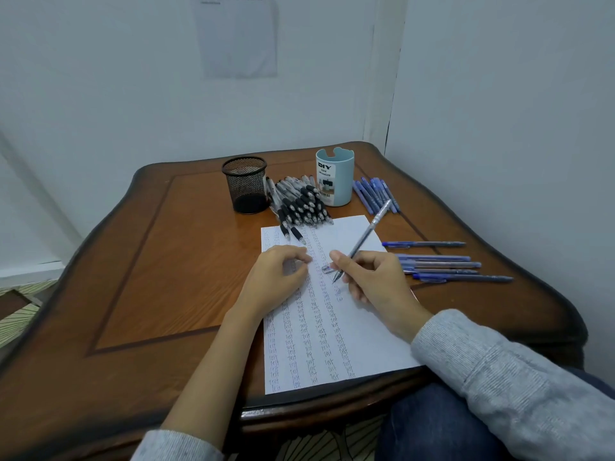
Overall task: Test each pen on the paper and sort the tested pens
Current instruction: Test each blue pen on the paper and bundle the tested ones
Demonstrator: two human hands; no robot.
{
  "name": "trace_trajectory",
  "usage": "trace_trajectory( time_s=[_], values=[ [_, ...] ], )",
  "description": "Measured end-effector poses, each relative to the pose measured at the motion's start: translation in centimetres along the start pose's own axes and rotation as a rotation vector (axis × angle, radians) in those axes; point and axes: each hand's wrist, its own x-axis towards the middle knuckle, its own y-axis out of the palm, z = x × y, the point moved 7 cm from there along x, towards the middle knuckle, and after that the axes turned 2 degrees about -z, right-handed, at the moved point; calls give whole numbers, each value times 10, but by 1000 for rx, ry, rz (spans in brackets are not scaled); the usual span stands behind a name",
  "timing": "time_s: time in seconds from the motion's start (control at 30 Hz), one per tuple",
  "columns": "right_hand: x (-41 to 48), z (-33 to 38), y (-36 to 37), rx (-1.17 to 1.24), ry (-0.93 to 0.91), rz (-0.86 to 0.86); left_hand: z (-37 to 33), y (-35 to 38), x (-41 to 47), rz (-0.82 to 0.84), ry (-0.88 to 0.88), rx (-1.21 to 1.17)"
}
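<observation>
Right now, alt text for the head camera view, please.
A right hand holds a pen tip-down over a paper covered in columns of "test"; the left hand rests on the sheet. The wooden table also holds black-grip pens, blue pens, a mesh cup and a blue organizer.

That light blue plastic cup (335, 186) has a white label (325, 184) saying "DIY DESK ORGANIZER". The white sheet of paper (372, 344) is covered in columns of handwritten "test". The print on the sheet on the wall (236, 38) is too blurry to read.
</observation>
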Motion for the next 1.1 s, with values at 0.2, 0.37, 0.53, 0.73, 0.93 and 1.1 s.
trace_trajectory(
  time_s=[0.2,0.37,0.53,0.73,0.93,1.1],
  values=[
    [-2,3,-3,-28,-90,-44,-1,0,0,2,3,-5],
    [-1,5,-5,-29,-77,-56,-2,0,0,4,5,-11],
    [0,0,-8,-155,-70,-113,-2,0,0,5,1,-6],
    [2,-6,-7,-208,-73,-89,0,1,1,6,-8,-13],
    [2,-3,-4,-231,-104,-69,1,3,1,6,-10,-17],
    [3,-2,-3,-237,-108,-73,1,2,1,2,-9,-18]
  ],
)
